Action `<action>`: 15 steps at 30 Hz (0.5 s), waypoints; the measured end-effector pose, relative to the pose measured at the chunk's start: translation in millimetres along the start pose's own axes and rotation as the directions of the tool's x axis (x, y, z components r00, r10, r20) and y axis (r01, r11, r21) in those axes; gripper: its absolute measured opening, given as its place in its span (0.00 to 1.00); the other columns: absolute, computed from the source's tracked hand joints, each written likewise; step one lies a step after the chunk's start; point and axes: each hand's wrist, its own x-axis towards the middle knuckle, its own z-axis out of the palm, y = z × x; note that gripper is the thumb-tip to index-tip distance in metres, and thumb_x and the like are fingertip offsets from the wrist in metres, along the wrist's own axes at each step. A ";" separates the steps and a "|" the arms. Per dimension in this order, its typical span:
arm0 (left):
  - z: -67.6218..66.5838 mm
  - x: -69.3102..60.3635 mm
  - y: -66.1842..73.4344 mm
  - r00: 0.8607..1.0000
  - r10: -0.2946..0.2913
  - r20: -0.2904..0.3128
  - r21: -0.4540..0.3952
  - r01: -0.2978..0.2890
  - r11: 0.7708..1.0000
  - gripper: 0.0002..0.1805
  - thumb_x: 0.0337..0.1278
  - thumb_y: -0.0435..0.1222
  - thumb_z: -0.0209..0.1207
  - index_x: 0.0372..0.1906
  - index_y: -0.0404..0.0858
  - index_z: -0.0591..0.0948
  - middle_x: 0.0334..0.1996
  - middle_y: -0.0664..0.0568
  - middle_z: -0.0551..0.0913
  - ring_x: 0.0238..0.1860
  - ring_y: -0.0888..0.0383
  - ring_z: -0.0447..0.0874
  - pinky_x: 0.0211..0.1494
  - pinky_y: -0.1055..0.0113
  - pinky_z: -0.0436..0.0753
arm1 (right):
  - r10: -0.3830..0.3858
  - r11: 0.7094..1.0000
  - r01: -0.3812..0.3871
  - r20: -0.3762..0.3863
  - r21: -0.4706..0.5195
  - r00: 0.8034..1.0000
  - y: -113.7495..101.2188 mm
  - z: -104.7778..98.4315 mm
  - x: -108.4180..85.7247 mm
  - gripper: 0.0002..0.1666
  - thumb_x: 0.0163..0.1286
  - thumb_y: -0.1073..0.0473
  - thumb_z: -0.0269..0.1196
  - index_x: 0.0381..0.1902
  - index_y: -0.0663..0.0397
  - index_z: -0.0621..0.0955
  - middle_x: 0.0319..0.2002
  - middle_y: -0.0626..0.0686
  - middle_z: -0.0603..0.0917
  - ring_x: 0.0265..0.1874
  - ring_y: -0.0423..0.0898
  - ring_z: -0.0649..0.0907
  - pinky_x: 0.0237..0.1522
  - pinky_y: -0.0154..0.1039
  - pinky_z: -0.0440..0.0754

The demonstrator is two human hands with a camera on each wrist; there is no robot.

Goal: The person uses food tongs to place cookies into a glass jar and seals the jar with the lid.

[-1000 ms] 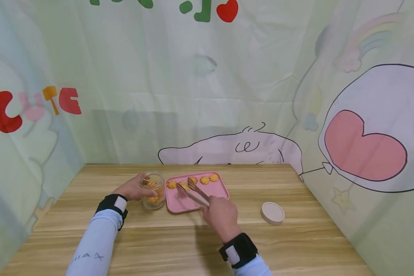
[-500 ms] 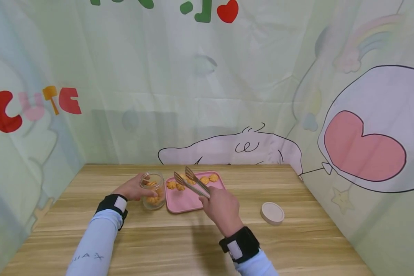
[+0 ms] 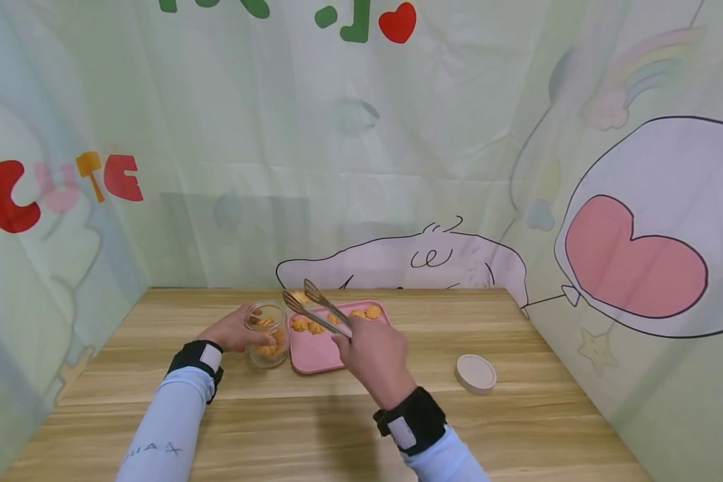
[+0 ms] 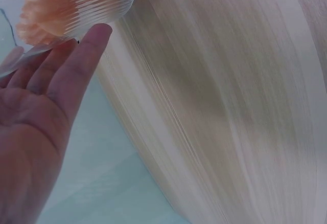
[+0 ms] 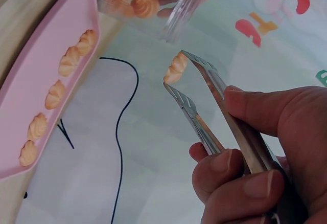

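Note:
My left hand (image 3: pixel 230 331) holds a clear glass jar (image 3: pixel 270 359) of swirled golden cookies at the left of the tabletop. Its mouth is uncovered. Ribbed glass and fingers (image 4: pixel 82 63) touching it fill the corner of the left wrist view. With my right hand (image 3: pixel 376 358) I grip metal tongs (image 3: pixel 328 309), raised above the back left of a pink tray (image 3: pixel 316 353). Between the slotted tips sits one cookie (image 5: pixel 176 68), clear of the tray in the right wrist view. Several more cookies (image 5: pixel 55 95) lie in a row along the tray's far side.
A round pale lid (image 3: pixel 476 373) lies on the wood-grain table (image 3: pixel 265 428), to the right of the tray. The tray stands right beside the jar. Behind the table hangs a printed cloth backdrop (image 3: pixel 247 221), with another at each side.
The tongs have lifted a cookie off the tray and moved up and left, nearer the jar. My right hand has followed. My left hand and the jar have stayed in place.

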 end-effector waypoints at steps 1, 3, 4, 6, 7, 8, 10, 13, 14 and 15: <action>0.1 -0.1 0.0 1.000 -0.001 0.000 0.000 0.001 1.000 0.51 0.53 0.42 0.71 0.72 0.27 0.52 0.69 0.28 0.61 0.65 0.33 0.66 0.54 0.46 0.80 | -0.010 1.000 0.010 -0.011 -0.003 1.000 -2.1 -1.0 0.0 0.23 0.64 0.39 0.66 0.46 0.49 0.86 0.18 0.45 0.76 0.16 0.42 0.74 0.13 0.38 0.67; -0.1 -0.2 0.0 1.000 -0.002 0.000 0.003 0.002 1.000 0.51 0.54 0.43 0.71 0.72 0.28 0.51 0.69 0.28 0.61 0.65 0.33 0.66 0.54 0.46 0.80 | -0.026 1.000 0.026 -0.026 -0.009 0.999 -6.0 -2.8 0.0 0.24 0.64 0.38 0.66 0.48 0.48 0.86 0.17 0.45 0.75 0.16 0.42 0.74 0.12 0.38 0.67; -0.3 -0.2 0.0 1.000 -0.004 -0.003 0.001 0.004 1.000 0.51 0.53 0.42 0.71 0.72 0.28 0.52 0.69 0.28 0.62 0.65 0.33 0.67 0.54 0.46 0.80 | -0.032 0.999 0.032 -0.032 -0.010 0.999 -7.9 -3.6 0.2 0.24 0.64 0.38 0.66 0.48 0.47 0.86 0.16 0.44 0.74 0.16 0.42 0.75 0.11 0.38 0.66; -0.3 -0.6 0.2 1.000 -0.003 -0.004 -0.001 0.003 1.000 0.51 0.53 0.42 0.71 0.72 0.28 0.52 0.69 0.28 0.62 0.64 0.33 0.67 0.53 0.46 0.80 | -0.036 0.999 0.036 -0.031 -0.003 0.999 -11.7 -5.3 0.5 0.24 0.64 0.37 0.65 0.49 0.45 0.86 0.15 0.44 0.73 0.16 0.43 0.75 0.11 0.39 0.66; -0.3 -0.8 0.0 1.000 -0.001 -0.004 -0.001 0.001 1.000 0.51 0.53 0.42 0.71 0.72 0.28 0.52 0.69 0.28 0.62 0.64 0.33 0.67 0.53 0.46 0.80 | -0.035 0.999 0.036 -0.025 0.006 0.999 -13.5 -6.2 0.7 0.24 0.64 0.37 0.65 0.50 0.44 0.86 0.14 0.43 0.72 0.16 0.43 0.75 0.10 0.38 0.65; -0.1 -1.1 0.0 1.000 0.001 -0.004 -0.003 -0.001 1.000 0.51 0.54 0.42 0.71 0.72 0.28 0.52 0.68 0.28 0.62 0.64 0.33 0.67 0.53 0.45 0.80 | -0.037 0.999 0.037 -0.020 0.013 0.999 -15.1 -6.9 1.0 0.24 0.64 0.37 0.65 0.50 0.44 0.86 0.14 0.43 0.71 0.16 0.43 0.75 0.10 0.38 0.65; 0.4 -1.6 -0.2 1.000 0.005 -0.003 -0.007 -0.005 1.000 0.50 0.54 0.42 0.71 0.72 0.28 0.52 0.68 0.27 0.62 0.64 0.32 0.67 0.53 0.45 0.80 | -0.044 0.999 0.044 -0.012 0.025 0.999 -18.2 -8.2 1.7 0.24 0.65 0.38 0.65 0.50 0.46 0.86 0.13 0.44 0.71 0.15 0.43 0.74 0.10 0.37 0.65; 1.0 -2.0 -0.7 1.000 0.011 -0.004 -0.015 -0.011 1.000 0.50 0.53 0.42 0.71 0.72 0.29 0.53 0.68 0.27 0.62 0.64 0.32 0.67 0.53 0.45 0.80 | -0.058 0.997 0.059 -0.012 0.046 0.998 -22.0 -9.1 2.4 0.25 0.65 0.39 0.66 0.51 0.48 0.86 0.13 0.44 0.70 0.13 0.41 0.72 0.11 0.36 0.65; 1.0 -1.8 -1.0 1.000 0.014 -0.004 -0.017 -0.014 1.000 0.50 0.53 0.42 0.71 0.72 0.29 0.53 0.68 0.27 0.62 0.64 0.32 0.67 0.53 0.45 0.80 | -0.066 0.997 0.067 -0.018 0.046 0.998 -23.1 -9.0 2.5 0.25 0.65 0.39 0.66 0.51 0.49 0.86 0.13 0.44 0.70 0.14 0.41 0.72 0.11 0.36 0.65; 0.8 -1.5 -1.5 1.000 0.016 -0.005 -0.016 -0.017 1.000 0.50 0.53 0.42 0.71 0.72 0.29 0.53 0.68 0.27 0.63 0.64 0.31 0.67 0.52 0.45 0.81 | -0.072 0.996 0.073 -0.022 0.042 0.997 -24.1 -8.8 2.5 0.25 0.65 0.39 0.66 0.51 0.49 0.85 0.13 0.44 0.70 0.14 0.41 0.71 0.12 0.36 0.65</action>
